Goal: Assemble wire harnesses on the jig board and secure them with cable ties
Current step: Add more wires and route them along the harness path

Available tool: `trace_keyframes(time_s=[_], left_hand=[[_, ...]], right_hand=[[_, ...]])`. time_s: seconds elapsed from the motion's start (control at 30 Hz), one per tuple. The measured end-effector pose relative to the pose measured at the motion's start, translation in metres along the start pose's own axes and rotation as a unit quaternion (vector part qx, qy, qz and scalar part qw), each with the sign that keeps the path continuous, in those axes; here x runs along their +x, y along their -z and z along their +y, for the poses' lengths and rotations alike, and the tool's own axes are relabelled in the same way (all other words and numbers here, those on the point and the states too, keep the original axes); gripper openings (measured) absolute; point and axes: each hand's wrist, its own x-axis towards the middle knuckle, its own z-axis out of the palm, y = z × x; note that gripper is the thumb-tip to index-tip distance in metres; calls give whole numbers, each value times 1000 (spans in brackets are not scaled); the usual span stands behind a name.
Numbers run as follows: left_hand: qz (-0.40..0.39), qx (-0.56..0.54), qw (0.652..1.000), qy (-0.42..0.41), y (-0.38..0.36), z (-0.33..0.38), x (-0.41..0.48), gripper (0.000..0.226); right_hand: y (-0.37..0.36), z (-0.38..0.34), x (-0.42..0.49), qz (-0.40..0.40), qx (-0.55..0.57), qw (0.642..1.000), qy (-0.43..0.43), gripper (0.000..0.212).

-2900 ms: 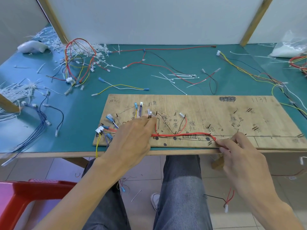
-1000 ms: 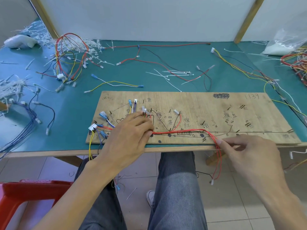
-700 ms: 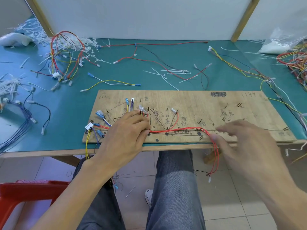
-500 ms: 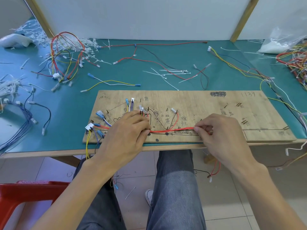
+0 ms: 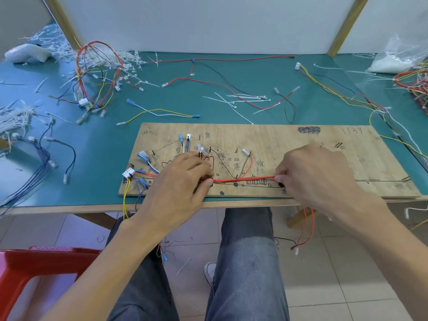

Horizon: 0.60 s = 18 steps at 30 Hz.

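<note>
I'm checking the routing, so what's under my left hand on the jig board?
Red wires come out from under the left hand and run along the jig board to the right hand, which pinches them. Whatever lies beneath the palm is covered.

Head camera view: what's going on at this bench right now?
A seated person is laying red wires along a wooden board on the green table. The left hand holds the wires on the board's left part. The right hand pinches them further right, so the stretch between runs straight. Their loose end hangs off the table's front edge. Spare cable ties lie behind the board.
</note>
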Motion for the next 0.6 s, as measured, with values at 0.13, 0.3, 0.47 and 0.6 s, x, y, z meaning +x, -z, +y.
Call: trace_keyframes(time_s=[0.13, 0.3, 0.47, 0.6], left_hand=[[9, -10, 1000, 14, -1, -1, 1, 19], [35, 27, 999, 6, -1, 4, 3, 17], [62, 18, 998, -13, -3, 0, -2, 19], [82, 48, 994, -54, -5, 0, -12, 23]], right_hand=[[2, -3, 2, -6, -14, 999, -37, 18], [-4, -2, -9, 13, 31, 997, -69, 14], [-13, 2, -22, 53, 88, 993, -60, 22], [-16, 0, -25, 79, 116, 988, -67, 23]])
